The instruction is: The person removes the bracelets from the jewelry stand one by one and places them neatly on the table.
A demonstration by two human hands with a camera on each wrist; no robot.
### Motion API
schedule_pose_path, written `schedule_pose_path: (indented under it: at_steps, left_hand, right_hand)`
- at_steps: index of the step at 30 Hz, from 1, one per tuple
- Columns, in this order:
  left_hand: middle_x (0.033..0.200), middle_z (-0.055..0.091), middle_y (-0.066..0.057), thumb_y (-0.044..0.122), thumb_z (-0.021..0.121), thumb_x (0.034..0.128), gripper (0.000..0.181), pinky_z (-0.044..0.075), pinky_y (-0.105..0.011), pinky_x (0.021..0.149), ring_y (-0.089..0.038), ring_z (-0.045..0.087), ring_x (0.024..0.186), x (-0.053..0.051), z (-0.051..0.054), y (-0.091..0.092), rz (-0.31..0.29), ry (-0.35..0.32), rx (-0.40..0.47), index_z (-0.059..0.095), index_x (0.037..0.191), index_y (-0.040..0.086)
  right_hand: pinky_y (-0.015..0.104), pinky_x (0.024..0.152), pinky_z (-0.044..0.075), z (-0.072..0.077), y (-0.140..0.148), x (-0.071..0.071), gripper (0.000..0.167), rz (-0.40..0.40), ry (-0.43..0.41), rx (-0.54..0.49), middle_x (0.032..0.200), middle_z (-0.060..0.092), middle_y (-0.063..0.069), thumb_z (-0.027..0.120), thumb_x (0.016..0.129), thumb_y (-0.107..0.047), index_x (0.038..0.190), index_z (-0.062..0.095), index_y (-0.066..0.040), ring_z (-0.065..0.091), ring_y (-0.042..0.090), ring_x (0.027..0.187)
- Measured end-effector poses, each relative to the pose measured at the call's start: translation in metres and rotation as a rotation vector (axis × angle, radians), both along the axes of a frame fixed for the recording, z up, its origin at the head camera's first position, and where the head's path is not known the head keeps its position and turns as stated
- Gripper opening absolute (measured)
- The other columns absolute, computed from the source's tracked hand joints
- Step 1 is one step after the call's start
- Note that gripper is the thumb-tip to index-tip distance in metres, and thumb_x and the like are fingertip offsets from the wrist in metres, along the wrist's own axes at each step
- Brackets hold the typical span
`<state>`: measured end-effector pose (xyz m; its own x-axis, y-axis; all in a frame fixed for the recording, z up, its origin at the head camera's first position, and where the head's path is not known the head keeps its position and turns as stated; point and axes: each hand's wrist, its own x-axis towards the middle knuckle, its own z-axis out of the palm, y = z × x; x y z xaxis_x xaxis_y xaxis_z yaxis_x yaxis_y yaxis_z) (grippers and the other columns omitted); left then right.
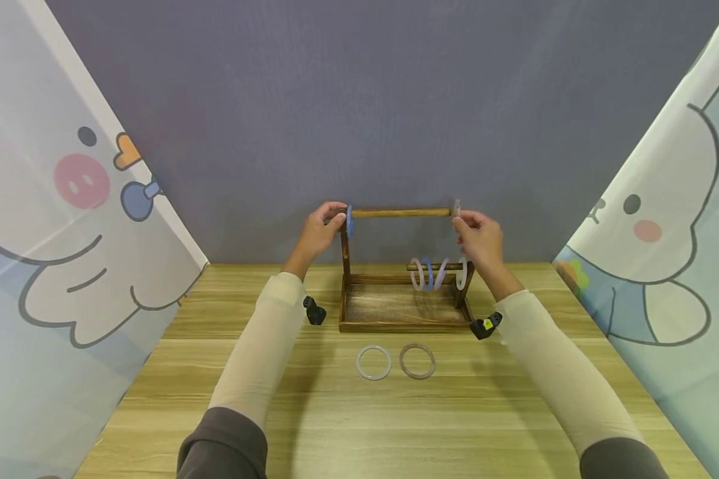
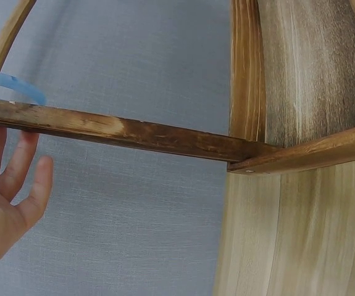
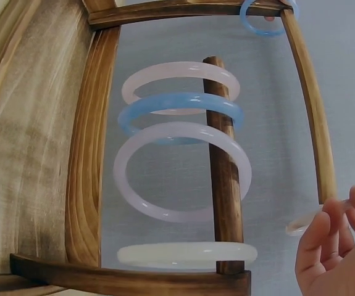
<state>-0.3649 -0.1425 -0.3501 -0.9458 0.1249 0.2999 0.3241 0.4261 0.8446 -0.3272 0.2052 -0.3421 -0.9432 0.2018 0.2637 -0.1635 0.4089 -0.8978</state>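
Note:
A dark wooden stand [image 1: 345, 256] has a long upper rod [image 1: 401, 213] and a short lower rod. My right hand [image 1: 482, 243] pinches a pale, see-through bangle [image 1: 457, 207] at the free right end of the upper rod. In the right wrist view that bangle [image 3: 298, 226] is partly hidden by my fingers. A blue bangle [image 1: 350, 223] hangs on the upper rod's left end, next to the post. My left hand [image 1: 319, 233] touches the top of that post with fairly straight fingers, as the left wrist view also shows [image 2: 7, 191].
On the lower rod [image 3: 223, 179] hang several bangles: pink, blue, lilac [image 3: 177, 129] and whitish [image 3: 186, 254]. A white bangle [image 1: 373, 362] and a brownish bangle [image 1: 417, 361] lie flat on the wooden table [image 1: 359, 426] before the stand. A grey wall stands behind.

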Motion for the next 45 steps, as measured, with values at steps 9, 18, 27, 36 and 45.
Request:
schedule_pose_path:
  at_steps: [9,18,27,36,45]
  left_hand:
    - [0.131,0.065,-0.012,0.032,0.055,0.1064,0.031,0.055,-0.043,0.086,-0.029,0.067,0.111,-0.001,0.000,0.001,0.010,0.008,-0.016,0.060,0.135,0.023]
    - [0.130,0.065,-0.013,0.031,0.055,0.1064,0.031,0.055,-0.043,0.087,-0.029,0.067,0.111,-0.002,0.001,0.000,0.001,0.004,-0.004,0.060,0.135,0.023]
    - [0.129,0.064,-0.014,0.030,0.055,0.1066,0.031,0.055,-0.043,0.088,-0.029,0.067,0.110,-0.004,0.000,-0.001,-0.013,-0.002,0.019,0.060,0.136,0.022]
    - [0.130,0.065,-0.015,0.031,0.055,0.1064,0.033,0.056,-0.042,0.087,-0.030,0.068,0.109,-0.003,0.000,0.000,-0.002,0.007,-0.003,0.060,0.137,0.021]
    - [0.132,0.065,-0.015,0.031,0.056,0.1062,0.032,0.056,-0.044,0.089,-0.031,0.069,0.110,-0.004,0.000,-0.001,-0.006,0.013,0.014,0.060,0.136,0.020]
  right_hand:
    - [0.028,0.058,0.058,-0.003,0.004,0.007,0.037,0.033,0.043,0.061,0.092,0.061,-0.010,0.065,0.100,-0.035,0.125,0.070,-0.008,0.065,0.008,0.068]
    - [0.017,0.051,0.051,-0.007,0.009,0.015,0.035,0.087,0.111,0.076,0.088,0.061,-0.009,0.067,0.100,-0.030,0.121,0.071,-0.002,0.062,0.005,0.061]
    - [0.020,0.050,0.049,-0.017,0.015,0.021,0.028,0.142,0.167,0.159,0.086,0.064,-0.009,0.068,0.100,-0.028,0.116,0.073,-0.006,0.061,0.009,0.061]
    - [0.020,0.050,0.048,-0.021,0.017,0.028,0.032,0.173,0.163,0.187,0.090,0.067,-0.004,0.069,0.099,-0.027,0.117,0.072,-0.001,0.057,0.002,0.060]
    - [0.024,0.045,0.045,-0.023,0.013,0.037,0.033,0.230,0.166,0.195,0.094,0.069,0.008,0.069,0.099,-0.026,0.120,0.071,0.000,0.052,0.005,0.053]
